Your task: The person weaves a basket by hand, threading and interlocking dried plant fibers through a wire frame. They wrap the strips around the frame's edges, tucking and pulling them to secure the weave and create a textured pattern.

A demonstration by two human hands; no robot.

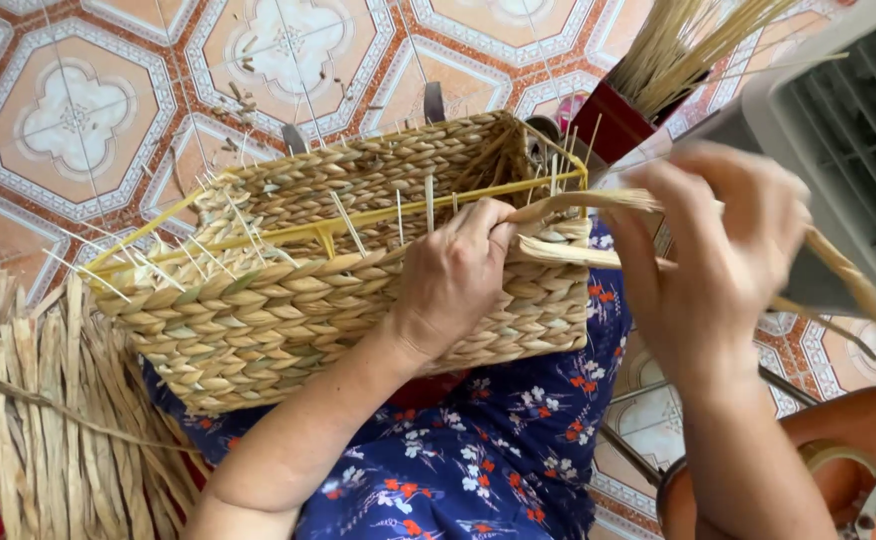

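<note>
- The left hand [455,278] lies knuckles-up over the near wall of the woven basket [288,300]. Its fingers [485,222] are bent and pressed together, hooked over the rim at the right corner, where they clamp the near end of a flat straw strand [583,203].
- The right hand [720,262] is raised just beside that corner, blurred. Its fingers [658,190] are curled loosely, a little apart, around the same strand and a second one below it; whether the thumb pinches them cannot be made out.
- The strands run on past the right hand towards the lower right as a twisted tail [853,285].
- The basket rests on the lap, on a blue flowered cloth [478,450], tilted so its open mouth faces away. A yellow wire frame [358,222] runs along the rim, with thin pale stakes standing up from it.
- A bundle of dried flat leaves [48,430] lies at the left, touching the basket's lower corner.
- A red holder with thin straws [623,118] stands beyond the basket, on the patterned tile floor [78,120].
- A grey slatted casing [858,130] fills the upper right.
</note>
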